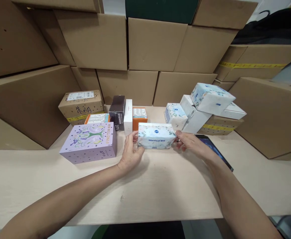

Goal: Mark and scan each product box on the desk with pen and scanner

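Note:
A white tissue pack with a pale blue floral print and "Manhua" lettering is between my two hands at the middle of the table. My left hand grips its left end, thumb in front and fingers partly behind. At the right end, my right hand pinches the corner with thumb and fingers. To the left lies a lilac tea box. Just behind the pack are an orange box, a slim white box and a dark brown box. Whether the pack rests on the table I cannot tell.
Another tissue pack sits behind my right hand, beside stacked white boxes and a larger tissue pack. A dark tablet lies partly under my right forearm. Cardboard boxes wall the back and sides of the table.

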Demonstrator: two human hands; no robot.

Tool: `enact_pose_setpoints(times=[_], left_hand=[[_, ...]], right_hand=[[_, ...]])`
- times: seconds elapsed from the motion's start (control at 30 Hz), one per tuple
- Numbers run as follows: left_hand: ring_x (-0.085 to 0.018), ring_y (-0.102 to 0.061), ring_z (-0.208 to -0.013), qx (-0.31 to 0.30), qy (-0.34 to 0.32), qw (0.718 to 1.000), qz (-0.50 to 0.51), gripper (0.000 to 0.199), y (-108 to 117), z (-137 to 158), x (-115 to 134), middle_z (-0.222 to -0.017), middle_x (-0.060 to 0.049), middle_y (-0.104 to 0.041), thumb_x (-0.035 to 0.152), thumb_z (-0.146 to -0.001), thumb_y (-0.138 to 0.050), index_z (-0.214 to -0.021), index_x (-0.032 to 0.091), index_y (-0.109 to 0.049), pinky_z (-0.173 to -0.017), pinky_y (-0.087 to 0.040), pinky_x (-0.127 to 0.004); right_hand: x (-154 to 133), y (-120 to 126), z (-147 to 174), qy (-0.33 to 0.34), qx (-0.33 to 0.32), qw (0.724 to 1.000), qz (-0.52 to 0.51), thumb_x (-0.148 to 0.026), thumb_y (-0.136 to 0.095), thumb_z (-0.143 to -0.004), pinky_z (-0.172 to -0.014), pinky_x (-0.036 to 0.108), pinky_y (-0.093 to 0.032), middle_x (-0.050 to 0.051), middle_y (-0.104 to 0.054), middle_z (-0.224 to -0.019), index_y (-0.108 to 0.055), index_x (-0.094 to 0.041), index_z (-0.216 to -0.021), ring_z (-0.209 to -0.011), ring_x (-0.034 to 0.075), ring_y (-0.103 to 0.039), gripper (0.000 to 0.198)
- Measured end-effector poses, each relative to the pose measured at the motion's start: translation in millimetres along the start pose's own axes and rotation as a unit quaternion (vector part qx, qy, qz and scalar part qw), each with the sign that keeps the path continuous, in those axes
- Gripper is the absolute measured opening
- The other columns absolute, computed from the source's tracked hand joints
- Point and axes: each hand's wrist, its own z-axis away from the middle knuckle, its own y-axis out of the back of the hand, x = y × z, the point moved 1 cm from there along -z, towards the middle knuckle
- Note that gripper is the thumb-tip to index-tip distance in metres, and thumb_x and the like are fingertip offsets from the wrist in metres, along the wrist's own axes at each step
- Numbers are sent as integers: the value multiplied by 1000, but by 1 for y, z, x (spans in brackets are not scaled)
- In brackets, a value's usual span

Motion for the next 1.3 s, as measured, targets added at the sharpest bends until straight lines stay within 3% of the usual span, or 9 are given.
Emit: enact_pose_setpoints(times=[0.13, 0.27, 0.4, 0.53, 0.63, 0.83, 1.0, 1.3], left_hand=[[-25, -50, -124, -30, 8, 1000, 3, 69, 0, 0, -3, -132, -9, -54, 6, -70, -55, -136, 23, -44, -110, -38, -45], [-26, -49, -130, -58, 8, 997, 42, 75, 0, 0, -1, -137, -9, -55, 5, -71, -55, -142, 24, -41, -113, -37, -46], [-25, -47, -132, -66, -12, 996, 55, 73, 4, 1, 9, -138, -8, -52, 7, -75, -54, -144, 25, -42, -116, -35, -43], [-25, -49, -115, -65, 20, 997, -19, 73, 11, 3, 27, -111, -6, -49, 16, -77, -59, -148, 25, -41, -111, -39, -47], [-25, -47, -113, -95, 31, 995, -26, 79, 12, 2, 34, -106, -5, -45, 18, -76, -58, -151, 23, -36, -112, -37, -49], [-28, -43, -124, -97, 25, 995, 6, 94, 7, 0, 22, -122, -8, -44, 10, -66, -60, -153, 28, -31, -116, -30, -52], [-24, -49, -111, -90, 16, 996, -4, 90, 7, 2, 17, -121, -8, -46, 10, -67, -60, -151, 29, -33, -110, -38, -50], [-17, -51, -92, -62, -14, 998, 2, 85, 5, 3, 11, -119, -7, -47, 9, -71, -60, -149, 30, -36, -94, -48, -42]], right_hand=[[-2, 0, 5, 27, -59, 997, 46, -51, -70, -79, -56, 25, -44, 6, -68, -108, -67, -24, -116, -75, 16, -59, 46], [-1, -4, 4, 61, -35, 993, 94, -42, -65, -83, -66, 28, -46, 7, -70, -98, -69, -19, -102, -79, 18, -60, 30], [-5, -4, 4, 80, 28, 987, 135, -50, -53, -91, -66, 28, -41, 2, -66, -79, -65, -19, -81, -74, 17, -56, 34], [-9, -1, 5, 76, 85, 987, 110, -61, -51, -90, -63, 26, -37, -1, -58, -66, -58, -20, -69, -66, 15, -50, 47], [-8, -1, 3, 71, 104, 988, 92, -62, -50, -91, -66, 27, -39, 0, -60, -69, -61, -19, -71, -67, 16, -50, 49], [-4, -3, -1, 62, 103, 988, 96, -61, -46, -92, -62, 27, -40, 1, -60, -67, -62, -19, -72, -64, 16, -51, 49], [0, -3, -3, 56, 93, 987, 115, -63, -42, -94, -64, 28, -43, 2, -62, -71, -68, -19, -85, -68, 17, -55, 52], [0, -4, -2, 56, 99, 988, 101, -66, -39, -94, -67, 30, -46, 5, -66, -75, -69, -19, -83, -72, 19, -58, 57]])
